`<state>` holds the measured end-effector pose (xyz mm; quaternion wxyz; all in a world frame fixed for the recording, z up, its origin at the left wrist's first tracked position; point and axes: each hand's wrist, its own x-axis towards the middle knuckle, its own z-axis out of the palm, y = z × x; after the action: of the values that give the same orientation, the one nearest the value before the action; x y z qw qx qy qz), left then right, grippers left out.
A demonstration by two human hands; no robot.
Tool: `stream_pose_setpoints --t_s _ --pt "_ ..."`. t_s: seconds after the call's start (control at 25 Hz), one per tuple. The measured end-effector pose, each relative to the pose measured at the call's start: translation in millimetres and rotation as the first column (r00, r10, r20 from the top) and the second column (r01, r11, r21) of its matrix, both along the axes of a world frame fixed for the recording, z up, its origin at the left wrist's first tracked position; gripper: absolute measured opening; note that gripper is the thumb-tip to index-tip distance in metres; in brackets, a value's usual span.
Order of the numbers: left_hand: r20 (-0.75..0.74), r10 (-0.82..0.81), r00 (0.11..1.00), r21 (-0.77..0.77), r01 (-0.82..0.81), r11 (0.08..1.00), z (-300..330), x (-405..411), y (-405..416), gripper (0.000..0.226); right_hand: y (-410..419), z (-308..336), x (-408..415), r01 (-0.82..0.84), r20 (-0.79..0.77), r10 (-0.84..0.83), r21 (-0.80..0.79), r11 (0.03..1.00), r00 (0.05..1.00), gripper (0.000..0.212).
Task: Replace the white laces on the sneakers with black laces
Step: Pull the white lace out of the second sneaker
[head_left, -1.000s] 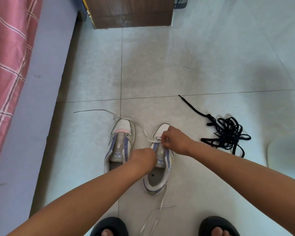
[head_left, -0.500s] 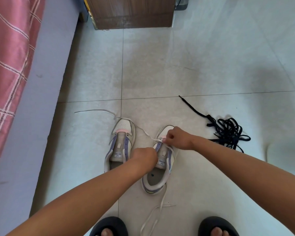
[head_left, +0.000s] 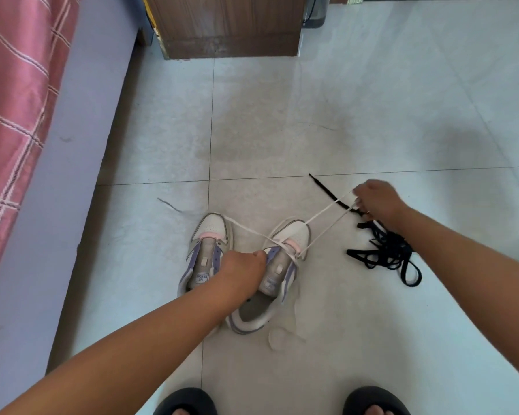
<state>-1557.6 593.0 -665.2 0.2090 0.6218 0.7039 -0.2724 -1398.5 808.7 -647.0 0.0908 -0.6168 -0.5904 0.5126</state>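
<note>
Two white and purple sneakers stand side by side on the floor tiles. The left sneaker [head_left: 206,253] has no lace in its eyelets. My left hand [head_left: 242,269] grips the tongue side of the right sneaker [head_left: 282,265] and holds it down. My right hand [head_left: 375,202] pinches a loop of the white lace [head_left: 324,221], stretched taut up and to the right from the shoe's lowest eyelets. A tangled heap of black laces [head_left: 387,250] lies on the floor just under my right wrist.
A bed with a pink checked cover [head_left: 15,100] and purple side runs along the left. A wooden cabinet [head_left: 228,25] stands at the back. My two black slippers [head_left: 183,402] show at the bottom edge.
My right hand has pulled away from the right sneaker toward the upper right, drawing the white lace out taut. The loose lace end behind the shoe's heel is gone. My left hand stayed put.
</note>
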Motion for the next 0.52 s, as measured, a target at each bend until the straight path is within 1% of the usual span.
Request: stream_pose_setpoints --t_s 0.08,0.12,0.16,0.2,0.24,0.32,0.36,0.4,0.44,0.48,0.52 --pt "-0.015 0.018 1.000 -0.007 -0.018 1.000 0.0 -6.0 -3.4 0.037 36.0 17.9 20.3 0.189 -0.047 -0.187 0.044 0.981 0.981 0.019" --pt "-0.011 0.018 1.000 -0.016 -0.018 1.000 -1.4 -6.1 -7.7 0.037 53.0 28.8 30.7 0.293 -0.100 -0.287 0.050 0.955 0.953 0.020" --pt "-0.001 0.013 1.000 -0.027 -0.013 1.000 -3.3 -4.2 -12.1 0.036 68.2 41.0 39.2 0.411 -0.181 -0.399 0.038 0.911 0.899 0.021" --pt "0.018 0.007 1.000 -0.039 -0.007 0.999 -5.7 -0.9 -15.7 0.037 82.3 53.2 46.3 0.523 -0.273 -0.499 0.016 0.852 0.822 0.021" --pt "0.036 -0.004 0.999 -0.058 0.006 0.998 -7.6 2.6 -17.8 0.037 94.1 63.9 51.6 0.606 -0.341 -0.567 0.008 0.796 0.750 0.021" --pt "0.061 -0.012 0.998 -0.085 0.017 0.996 -9.0 7.1 -19.0 0.037 111.9 80.6 59.4 0.709 -0.420 -0.632 0.038 0.705 0.651 0.019" --pt "0.060 0.000 0.998 -0.086 0.005 0.996 -9.3 7.2 -17.8 0.037 118.1 86.4 61.2 0.735 -0.472 -0.640 0.024 0.678 0.606 0.016" --pt "0.045 0.011 0.999 -0.087 -0.007 0.996 -9.3 6.0 -16.5 0.036 120.9 91.2 60.2 0.742 -0.529 -0.647 -0.049 0.669 0.549 0.012" --pt "0.019 0.024 1.000 -0.105 -0.022 0.994 -8.8 3.7 -14.9 0.035 118.4 94.0 53.6 0.702 -0.571 -0.645 -0.161 0.694 0.507 0.011" --pt "-0.006 0.039 0.999 -0.119 -0.040 0.992 -7.7 1.5 -12.9 0.034 108.5 96.6 43.6 0.595 -0.603 -0.621 -0.281 0.753 0.501 0.010" --pt "-0.017 0.063 0.998 -0.108 -0.064 0.992 -4.9 0.0 -9.0 0.034 94.2 96.5 30.9 0.457 -0.620 -0.576 -0.362 0.813 0.533 0.012"
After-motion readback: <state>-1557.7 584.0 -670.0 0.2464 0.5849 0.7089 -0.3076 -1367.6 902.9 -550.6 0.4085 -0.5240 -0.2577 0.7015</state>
